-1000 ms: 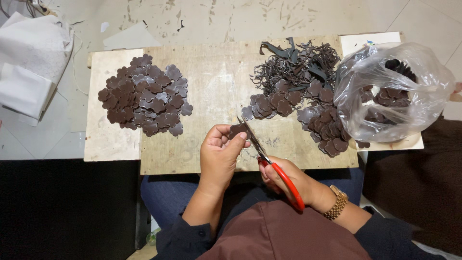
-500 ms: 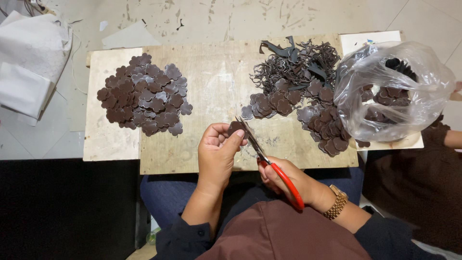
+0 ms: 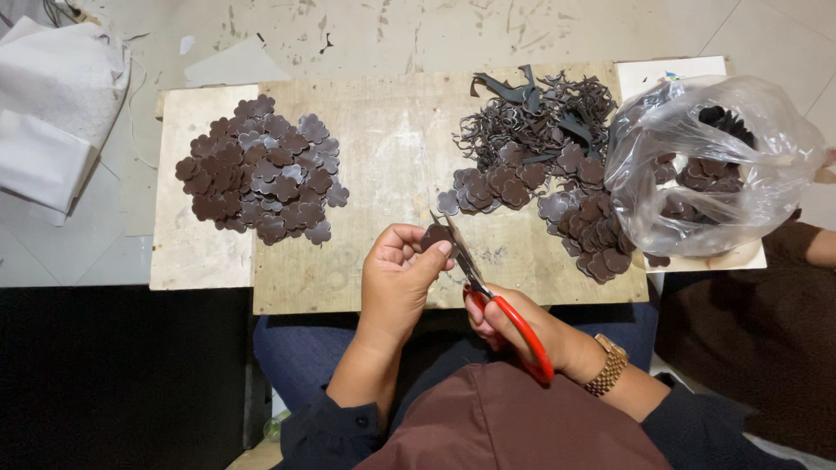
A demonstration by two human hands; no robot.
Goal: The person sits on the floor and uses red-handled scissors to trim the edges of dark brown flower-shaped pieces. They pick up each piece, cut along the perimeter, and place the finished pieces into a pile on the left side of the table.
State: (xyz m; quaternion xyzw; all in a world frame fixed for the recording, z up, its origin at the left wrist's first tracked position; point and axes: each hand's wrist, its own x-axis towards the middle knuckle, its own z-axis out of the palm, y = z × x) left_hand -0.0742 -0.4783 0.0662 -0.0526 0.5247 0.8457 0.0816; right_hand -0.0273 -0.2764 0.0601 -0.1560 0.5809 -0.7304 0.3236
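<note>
White cloth: it is lying on the tiled floor at about 10 o'clock of the view, well apart from both hands.
Wooden board: it is lying across the middle of the view, over the person's knees, and it is carrying all the piles.
Finished pile: dark brown flower-shaped pieces are lying in a heap at 10 o'clock from the left hand, on the left part of the board.
Left hand: it is grasping one small brown flower-shaped piece between the thumb and the fingertips, at 1 o'clock of the hand, just above the near edge of the board.
Scissors: the blades are touching the held piece, pointing to 11 o'clock; the red handles are pointing to 5 o'clock.
Right hand: it is clenching around the red handles; a gold wristwatch is sitting on the wrist.
Uncut pile: brown pieces are lying at 1 o'clock from the scissors, near them.
Scrap strips: thin dark trimmings are lying tangled at 12 o'clock from the uncut pile, touching it.
Plastic bag: it is transparent, standing at 3 o'clock of the board, holding more dark pieces.
</note>
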